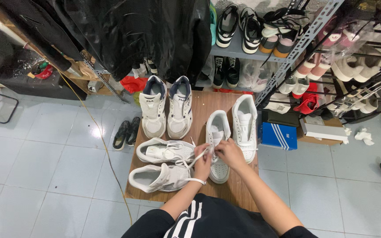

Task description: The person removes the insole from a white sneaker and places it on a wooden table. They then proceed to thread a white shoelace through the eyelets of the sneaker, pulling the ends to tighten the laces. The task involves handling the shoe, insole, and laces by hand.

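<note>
- A low brown wooden table (239, 194) stands on the pale blue tile floor (36, 176).
- Behind the table, black jackets (124, 31) hang, beside a grey metal shoe rack (243, 55).
- Just right of the table lies a blue shoe box (278, 135).
- At the table's back stand two white and navy sneakers (166, 108).
- On the table's left side lie two white sneakers on their sides (164, 165).
- Near the table's middle stands a plain white sneaker (219, 147).
- Over that sneaker, the left hand (203, 162) and right hand (229, 152) are pressed together, pinching its white lace (195, 180).
</note>
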